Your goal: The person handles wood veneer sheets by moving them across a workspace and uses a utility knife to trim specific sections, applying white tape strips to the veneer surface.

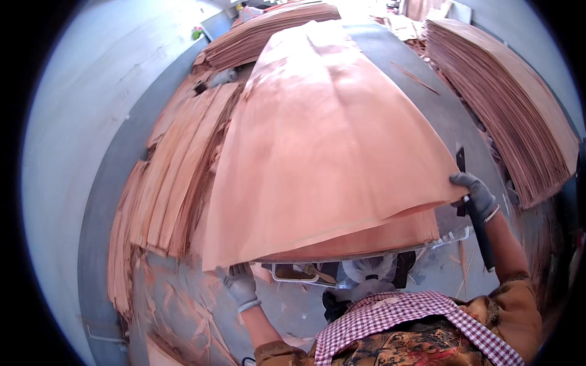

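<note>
A large, thin reddish wood veneer sheet point(323, 146) stretches away from me, its near edge raised above more veneer point(366, 241) on the worktable. My right hand point(476, 192), in a grey glove, is closed on the sheet's right near corner. A long, dark knife-like tool point(482, 241) is in that same hand, its handle hanging down along the wrist and a flat dark end pointing up. At the left near corner is my gloved left hand point(242, 288), its fingertips partly hidden at the sheet's edge, which it appears to grip from below.
Narrower veneer strips point(177, 177) lie stacked on the left. A tall veneer stack point(500, 97) stands on the right, another point(268, 30) at the far left. Torn scraps point(189, 311) litter the floor. A clear plastic-wrapped thing point(369, 268) sits below the table edge.
</note>
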